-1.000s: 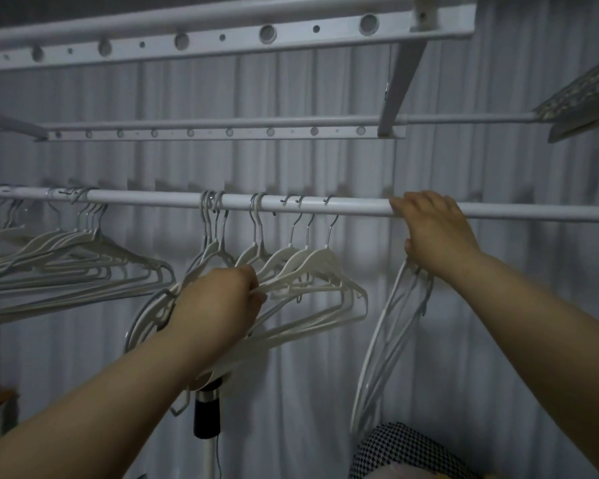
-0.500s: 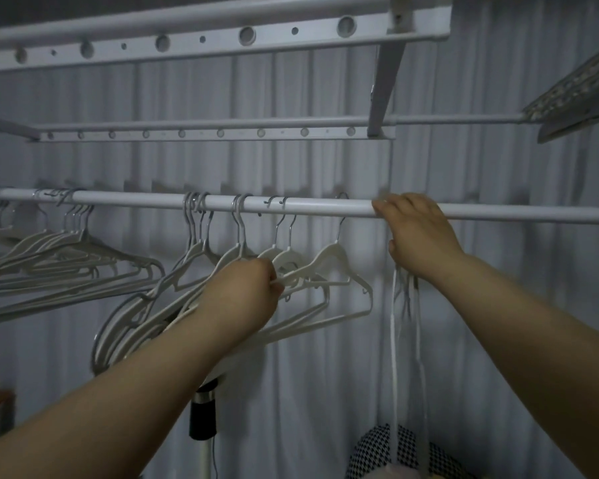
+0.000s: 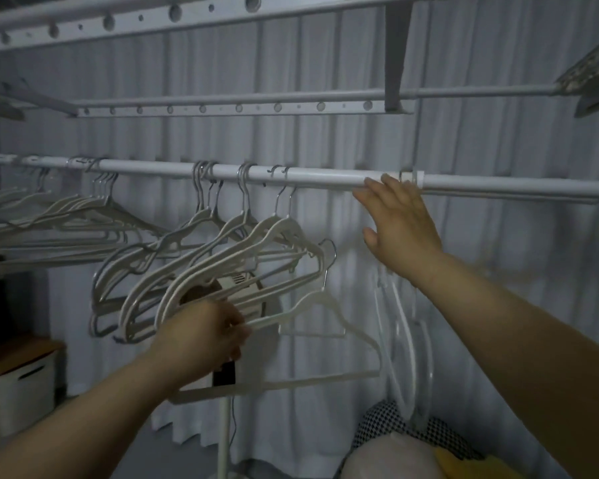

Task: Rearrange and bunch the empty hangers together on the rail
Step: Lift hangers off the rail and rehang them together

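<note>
A: Where's it at rn?

B: L hand [image 3: 201, 340] has its fingers curled round the shoulder arm of the loose hanger [image 3: 312, 331]. Its hook dangles free below the rail [image 3: 498, 184], just right of the mid bunch [image 3: 222, 243]. R hand [image 3: 402, 226] is spread, fingertips on the rail beside the clear hangers [image 3: 405, 340] (blurry, prob. swinging).

A: Risks?

B: The free hook could snag the bunch's arms & drag one off. The grip's far from the hook, so it may twist or slip. A nudge from R hand could knock the clear ones off too.

A: Vs. half a sec ago?

B: Then that hanger sat hooked on the rail w/ R hand curled over the rail. Now it's off & lower, and R's fingers are opened out.
</note>
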Available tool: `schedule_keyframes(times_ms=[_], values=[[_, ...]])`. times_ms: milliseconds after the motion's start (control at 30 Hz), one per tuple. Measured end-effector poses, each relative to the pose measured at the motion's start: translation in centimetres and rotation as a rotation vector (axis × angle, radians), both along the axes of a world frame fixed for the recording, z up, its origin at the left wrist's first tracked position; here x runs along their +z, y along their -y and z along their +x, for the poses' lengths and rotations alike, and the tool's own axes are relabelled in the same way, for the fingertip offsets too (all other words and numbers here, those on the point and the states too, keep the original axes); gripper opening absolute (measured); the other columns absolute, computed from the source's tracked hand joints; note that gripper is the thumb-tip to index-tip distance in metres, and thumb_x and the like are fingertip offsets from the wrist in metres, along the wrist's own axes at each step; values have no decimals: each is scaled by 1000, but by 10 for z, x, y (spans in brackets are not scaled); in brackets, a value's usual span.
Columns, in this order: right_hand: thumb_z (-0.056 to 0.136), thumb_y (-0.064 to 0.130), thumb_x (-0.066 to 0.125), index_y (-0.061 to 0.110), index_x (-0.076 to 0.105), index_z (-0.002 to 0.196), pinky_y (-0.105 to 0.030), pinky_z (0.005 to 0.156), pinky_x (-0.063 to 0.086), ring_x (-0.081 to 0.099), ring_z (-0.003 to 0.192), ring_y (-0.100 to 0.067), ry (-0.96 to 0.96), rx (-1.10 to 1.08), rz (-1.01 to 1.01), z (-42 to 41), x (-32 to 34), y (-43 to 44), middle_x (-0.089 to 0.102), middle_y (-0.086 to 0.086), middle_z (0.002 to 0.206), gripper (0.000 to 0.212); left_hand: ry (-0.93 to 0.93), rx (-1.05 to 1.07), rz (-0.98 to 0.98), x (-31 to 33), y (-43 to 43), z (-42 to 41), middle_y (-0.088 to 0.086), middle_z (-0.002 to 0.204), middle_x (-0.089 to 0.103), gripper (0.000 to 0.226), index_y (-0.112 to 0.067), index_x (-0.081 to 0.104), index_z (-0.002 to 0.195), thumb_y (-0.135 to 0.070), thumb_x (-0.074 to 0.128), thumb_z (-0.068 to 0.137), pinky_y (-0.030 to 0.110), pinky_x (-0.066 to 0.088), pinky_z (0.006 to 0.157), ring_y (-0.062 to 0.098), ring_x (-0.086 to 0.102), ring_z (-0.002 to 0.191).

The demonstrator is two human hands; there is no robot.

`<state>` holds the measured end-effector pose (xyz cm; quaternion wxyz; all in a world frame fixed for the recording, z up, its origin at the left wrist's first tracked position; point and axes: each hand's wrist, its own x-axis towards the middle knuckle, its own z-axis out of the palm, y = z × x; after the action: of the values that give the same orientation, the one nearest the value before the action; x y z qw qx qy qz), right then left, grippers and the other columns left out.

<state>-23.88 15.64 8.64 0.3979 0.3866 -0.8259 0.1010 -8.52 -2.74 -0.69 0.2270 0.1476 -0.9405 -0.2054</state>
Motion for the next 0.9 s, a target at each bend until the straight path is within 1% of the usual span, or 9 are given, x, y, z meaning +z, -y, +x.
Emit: schedule_keyframes(times_ms=[233, 300, 367, 467, 567, 633, 700, 733, 900], values=[[89, 33, 53, 18, 22, 145, -29, 114, 14, 20, 141, -20, 206, 69, 155, 38, -9, 15, 27, -4, 152, 65, -47, 10, 19, -12, 3, 86, -22, 64, 68, 21, -41, 52, 70, -31, 54, 88, 19, 54, 60, -7, 63, 64], [88, 36, 55, 19, 20, 145, -31, 111, 23, 26, 138, -22, 308, 114, 181, 57, -9, 18, 32, -5, 150, 70, -108, -29, 73, -12, 9, 106, -33, 67, 65, 21, -39, 56, 70, -26, 57, 87, 15, 52, 57, -3, 64, 58], [85, 33, 60, 20, 18, 145, -32, 108, 30, 36, 134, -21, 473, 246, 89, 73, -9, 22, 34, -3, 148, 75, -166, -76, 157, -10, 16, 124, -24, 63, 69, 22, -35, 62, 65, -23, 61, 84, 10, 48, 49, -1, 62, 51], [83, 26, 63, 20, 20, 145, -32, 101, 40, 53, 117, -20, 812, 467, -123, 95, -8, 31, 41, -3, 142, 75, -233, -188, 325, -6, 30, 155, -8, 63, 73, 35, -35, 71, 60, -69, 69, 52, 11, 47, 47, 1, 61, 45], [82, 24, 62, 13, 45, 128, -28, 74, 55, 66, 77, -14, 1174, 580, 12, 116, -7, 37, 66, -2, 107, 50, -243, -212, 391, -7, 48, 186, 1, 62, 73, 63, -35, 72, 62, -86, 60, 27, 13, 45, 47, 4, 61, 46], [79, 27, 64, 12, 60, 102, -19, 60, 55, 67, 64, -6, 1270, 598, 226, 133, -12, 43, 72, 5, 80, 29, -245, -211, 410, -9, 56, 205, 4, 60, 72, 45, -30, 73, 62, -70, 72, 41, 13, 45, 46, 6, 60, 45], [86, 21, 57, 14, 61, 91, -17, 55, 54, 67, 59, -4, 1304, 607, 331, 151, -20, 50, 73, 6, 70, 10, -251, -186, 458, -12, 67, 219, 6, 56, 70, 13, -23, 74, 61, -27, 72, 73, 13, 43, 44, 8, 59, 44], [90, 15, 51, 15, 60, 91, -16, 51, 53, 67, 56, -5, 1323, 601, 339, 162, -23, 53, 73, 6, 66, 9, -258, -171, 458, -15, 73, 226, 7, 55, 69, 25, -21, 74, 59, -10, 64, 80, 12, 43, 43, 8, 59, 43], [97, 20, 37, 9, 56, 100, -19, 42, 50, 64, 45, -8, 1317, 594, 227, 207, -37, 61, 70, 2, 54, 23, -212, -88, 474, -24, 88, 250, 4, 53, 69, 32, -20, 75, 63, -3, 57, 83, 18, 45, 46, 9, 60, 46]])
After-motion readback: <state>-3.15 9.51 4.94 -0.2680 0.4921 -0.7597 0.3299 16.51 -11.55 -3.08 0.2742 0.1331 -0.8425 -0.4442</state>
